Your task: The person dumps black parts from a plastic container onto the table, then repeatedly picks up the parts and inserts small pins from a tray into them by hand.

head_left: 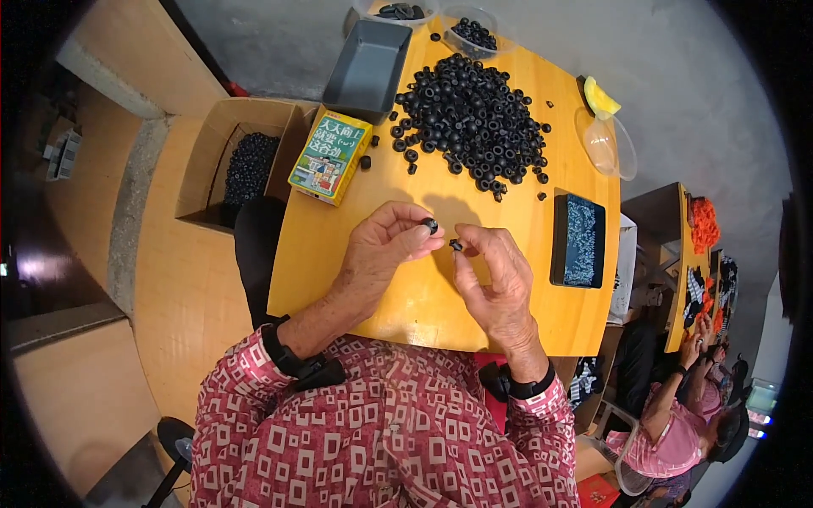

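A: Working where?

B: Over the desk [406, 317], on the near side of the black pile [474, 118].

A: Pinching what?

B: With the left hand [383, 245], pinching a round black piece [430, 226] between thumb and index fingers. With the right hand [501, 288], pinching a smaller dark piece [456, 245] the same way. Holding both just short of the pile, near each other, not touching. Cannot tell finer shape; too small.

A: Handled well how?

B: Grip lightly by the sides, leaving the facing ends clear. Before any contact, line up one with the other; then press straight, without twisting. Watch for a slip, likeliest with the smaller one. Stay low over the desk, short of the pile, to catch any drop.

A: Counts?

B: Two held, one per hand. Beyond the pile, count two clear bowls [506, 44] [366, 8]. To its left, one grey tray [364, 72], one yellow-green packet [330, 158]; farther left, one cardboard box [199, 161]. To its right, one clear container [625, 152], one yellow item [601, 97]; to its near right, one dark tray [559, 245] of small bits [582, 237]. Could not count heaped pieces or bits; too many, overlapping.
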Demonstrator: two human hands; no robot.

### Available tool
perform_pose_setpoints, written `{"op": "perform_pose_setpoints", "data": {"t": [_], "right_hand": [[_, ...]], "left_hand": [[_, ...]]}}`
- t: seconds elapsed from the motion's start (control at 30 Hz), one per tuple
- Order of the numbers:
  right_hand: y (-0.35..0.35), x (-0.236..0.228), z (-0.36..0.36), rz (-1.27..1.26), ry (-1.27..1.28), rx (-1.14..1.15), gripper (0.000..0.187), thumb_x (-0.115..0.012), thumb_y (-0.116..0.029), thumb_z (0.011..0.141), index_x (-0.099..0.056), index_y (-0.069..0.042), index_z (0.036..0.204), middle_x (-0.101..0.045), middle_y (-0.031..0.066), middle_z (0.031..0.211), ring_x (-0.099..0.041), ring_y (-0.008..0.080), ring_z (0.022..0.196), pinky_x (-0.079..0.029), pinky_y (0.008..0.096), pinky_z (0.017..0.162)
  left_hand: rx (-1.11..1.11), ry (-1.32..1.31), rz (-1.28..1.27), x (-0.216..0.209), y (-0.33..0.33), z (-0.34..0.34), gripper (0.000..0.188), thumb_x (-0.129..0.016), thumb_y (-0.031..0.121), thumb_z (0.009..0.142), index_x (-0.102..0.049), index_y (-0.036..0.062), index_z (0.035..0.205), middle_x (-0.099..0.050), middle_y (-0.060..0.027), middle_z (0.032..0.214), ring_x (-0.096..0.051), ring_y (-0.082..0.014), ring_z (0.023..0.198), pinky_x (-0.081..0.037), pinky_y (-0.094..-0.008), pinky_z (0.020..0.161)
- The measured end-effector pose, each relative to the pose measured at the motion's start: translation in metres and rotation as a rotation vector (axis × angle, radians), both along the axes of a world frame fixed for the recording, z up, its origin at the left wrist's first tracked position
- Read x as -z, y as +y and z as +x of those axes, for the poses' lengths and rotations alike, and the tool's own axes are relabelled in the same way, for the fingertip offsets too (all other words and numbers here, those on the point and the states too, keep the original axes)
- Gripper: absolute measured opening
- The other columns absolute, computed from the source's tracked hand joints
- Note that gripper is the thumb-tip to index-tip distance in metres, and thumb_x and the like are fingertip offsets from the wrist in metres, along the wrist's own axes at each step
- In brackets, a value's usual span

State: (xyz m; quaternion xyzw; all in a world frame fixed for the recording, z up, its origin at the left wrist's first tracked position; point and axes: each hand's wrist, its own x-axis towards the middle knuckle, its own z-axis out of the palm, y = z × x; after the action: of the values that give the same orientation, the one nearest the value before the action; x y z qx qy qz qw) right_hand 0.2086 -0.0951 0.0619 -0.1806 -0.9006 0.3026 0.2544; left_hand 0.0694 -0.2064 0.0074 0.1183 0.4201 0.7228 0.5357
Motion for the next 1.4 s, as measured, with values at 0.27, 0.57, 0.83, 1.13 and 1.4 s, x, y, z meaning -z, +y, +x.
{"op": "perform_pose_setpoints", "data": {"t": [0.27,0.57,0.83,1.13,1.4], "right_hand": [[0.000,-0.003,0.000,0.241,0.003,-0.056,0.044,-0.071,0.005,0.077,-0.060,-0.001,0.120,-0.061,0.0115,0.091,-0.060,0.0290,0.082,-0.049,0.0383,0.075],[0.000,-0.001,-0.002,0.247,0.012,-0.067,0.046,-0.073,0.003,0.078,-0.061,-0.002,0.122,-0.058,0.0089,0.085,-0.059,0.0262,0.079,-0.048,0.0372,0.072],[-0.005,0.004,-0.001,0.227,0.101,0.062,0.023,-0.079,0.000,0.075,-0.069,-0.001,0.096,-0.063,0.0095,0.087,-0.060,0.0261,0.077,-0.049,0.0355,0.069],[-0.003,0.008,-0.001,0.192,0.117,0.039,0.024,-0.078,0.000,0.076,-0.069,-0.002,0.098,-0.064,0.0095,0.088,-0.060,0.0254,0.076,-0.048,0.0354,0.068],[0.001,0.011,0.005,0.167,0.137,0.025,0.023,-0.078,-0.001,0.076,-0.070,-0.002,0.097,-0.064,0.0085,0.087,-0.060,0.0246,0.075,-0.048,0.0348,0.067]], "left_hand": [[-0.032,0.022,0.094,-0.003,0.011,0.015,0.019,-0.065,0.006,0.095,-0.060,0.0019,0.112,-0.066,-0.0029,0.103,-0.062,-0.0105,0.098,-0.052,-0.0252,0.090],[-0.108,0.011,0.098,0.000,0.011,0.018,0.021,-0.066,-0.002,0.091,-0.061,0.0015,0.111,-0.066,-0.0031,0.106,-0.062,-0.0100,0.101,-0.051,-0.0247,0.092],[-0.114,0.017,0.108,-0.001,0.011,0.018,0.022,-0.066,-0.003,0.089,-0.062,0.0016,0.111,-0.067,-0.0037,0.107,-0.062,-0.0100,0.100,-0.051,-0.0247,0.092],[-0.094,0.007,0.091,0.000,0.009,0.016,0.023,-0.067,-0.003,0.089,-0.063,0.0022,0.111,-0.067,-0.0033,0.106,-0.062,-0.0101,0.100,-0.050,-0.0248,0.092],[-0.058,-0.031,0.086,-0.001,0.008,0.018,0.024,-0.068,-0.001,0.089,-0.063,0.0023,0.113,-0.067,-0.0036,0.106,-0.062,-0.0102,0.100,-0.050,-0.0253,0.092]]}}
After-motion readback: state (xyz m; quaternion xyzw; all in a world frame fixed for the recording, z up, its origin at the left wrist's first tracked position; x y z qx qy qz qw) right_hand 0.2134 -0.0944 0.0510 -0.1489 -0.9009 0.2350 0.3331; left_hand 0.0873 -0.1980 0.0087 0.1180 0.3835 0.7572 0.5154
